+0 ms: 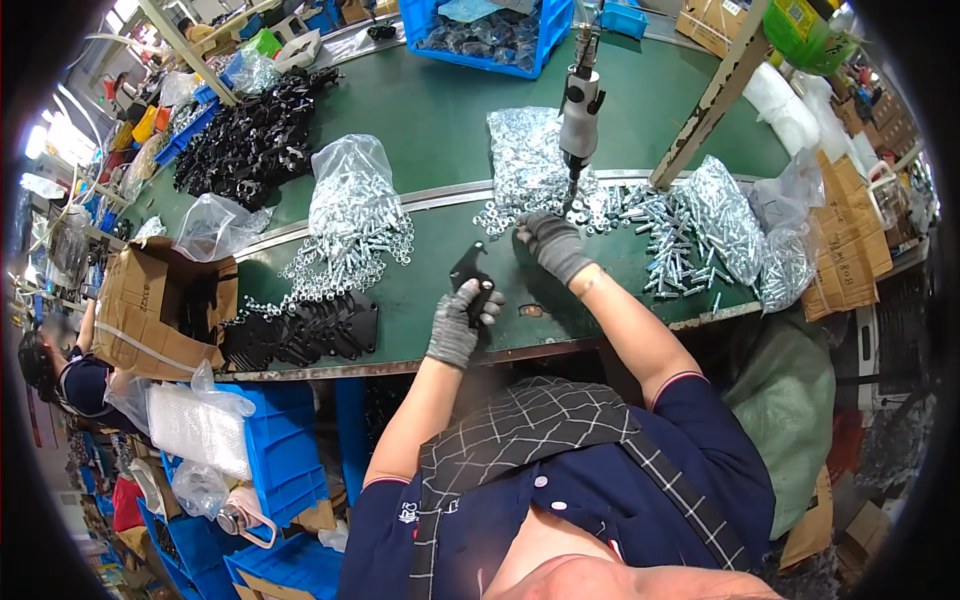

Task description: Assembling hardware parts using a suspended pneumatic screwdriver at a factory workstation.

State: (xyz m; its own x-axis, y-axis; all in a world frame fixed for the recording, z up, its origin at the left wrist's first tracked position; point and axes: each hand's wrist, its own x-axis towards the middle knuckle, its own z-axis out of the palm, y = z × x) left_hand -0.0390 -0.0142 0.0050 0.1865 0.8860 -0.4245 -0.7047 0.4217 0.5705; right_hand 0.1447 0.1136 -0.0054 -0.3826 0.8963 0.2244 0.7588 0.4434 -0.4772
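Note:
My left hand (457, 325), in a grey glove, is closed around a black metal bracket (470, 266) held just above the green bench (430, 230). To its right, my gloved right hand (555, 248) reaches to the near edge of a pile of small silver nuts (597, 212). Its thumb and fingertips are drawn together; whatever lies between them is too small to make out. Over that pile hangs a silver power screwdriver (580, 115), bit pointing down. Behind the nuts lies a clear bag of silver hardware (525, 150).
Silver bolts (675, 245) spread on the right, and spacers (350, 235) on the left. Black brackets (310, 335) line the near left edge beside a cardboard box (150, 310). A painted post (712, 98) rises at right. A blue crate (545, 45) stands at the back.

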